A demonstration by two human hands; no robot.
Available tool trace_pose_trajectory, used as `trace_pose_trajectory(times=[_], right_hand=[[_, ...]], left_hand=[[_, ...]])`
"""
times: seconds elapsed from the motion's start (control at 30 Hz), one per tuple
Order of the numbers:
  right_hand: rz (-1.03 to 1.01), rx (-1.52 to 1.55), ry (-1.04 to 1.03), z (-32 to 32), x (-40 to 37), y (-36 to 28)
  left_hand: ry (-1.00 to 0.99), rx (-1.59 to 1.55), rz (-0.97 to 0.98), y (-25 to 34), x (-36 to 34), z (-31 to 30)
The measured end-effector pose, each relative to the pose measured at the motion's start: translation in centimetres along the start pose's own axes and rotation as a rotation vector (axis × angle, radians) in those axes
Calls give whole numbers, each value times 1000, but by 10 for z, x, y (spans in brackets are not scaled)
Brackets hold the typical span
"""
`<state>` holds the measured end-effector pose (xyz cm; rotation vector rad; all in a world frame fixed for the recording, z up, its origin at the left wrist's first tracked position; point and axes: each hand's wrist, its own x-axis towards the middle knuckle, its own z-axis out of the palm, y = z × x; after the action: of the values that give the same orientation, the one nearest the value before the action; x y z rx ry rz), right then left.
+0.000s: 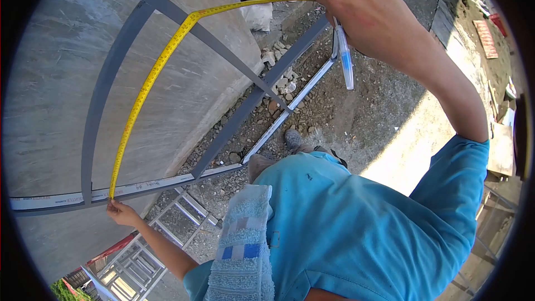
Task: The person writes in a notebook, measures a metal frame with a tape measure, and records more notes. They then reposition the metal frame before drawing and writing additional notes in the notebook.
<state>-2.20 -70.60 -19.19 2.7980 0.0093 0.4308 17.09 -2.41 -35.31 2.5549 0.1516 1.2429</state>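
Towel [242, 245] slung over shoulder on the grille side, clear of both arms – likely parked there to keep hands free. Right hand [362, 11] up at the grille [97, 106] far edge, closed in a fist round two things: tape measure [150, 78] blade pinched at the top, blue pen [345, 61] hanging tip-down out the bottom of the same fist. Pen probably kept there so no regrip needed for a mark. Left hand [120, 212] down at the grille's near rail, fingertips clamped on the tape's end, holding it against the rail edge; pinch or flat press – cannot tell at this size. Hands well apart, one at each end of the tape. Tape itself spanning the grille face from rail to edge, crossing two grey bars, bowed by the lens but apparently pulled tight; looks anchored at both ends to keep the blade flat on the bars. White printed strip [56, 199] along the near rail, just beside the left fingertips. Concrete wall [50, 78] directly behind the grille. Aluminium ladder [139, 262] below the grille's near rail, under the left forearm. Further down, one shoe [292, 139] by the grille's bottom corner, then loose rubble [278, 78] along the foot of the wall under the grille. Boards [486, 39] and scrap well away from the grille, across the dirt.
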Motion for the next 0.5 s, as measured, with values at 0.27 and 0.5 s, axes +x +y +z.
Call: trace_pose_trajectory(times=[0.27,0.5], right_hand=[[-65,-5,-183,-18,1,7],[163,211,-261,88,-46,7]], left_hand=[[-37,419,521,45,15,-27],[-569,569,796,61,-6,-12]])
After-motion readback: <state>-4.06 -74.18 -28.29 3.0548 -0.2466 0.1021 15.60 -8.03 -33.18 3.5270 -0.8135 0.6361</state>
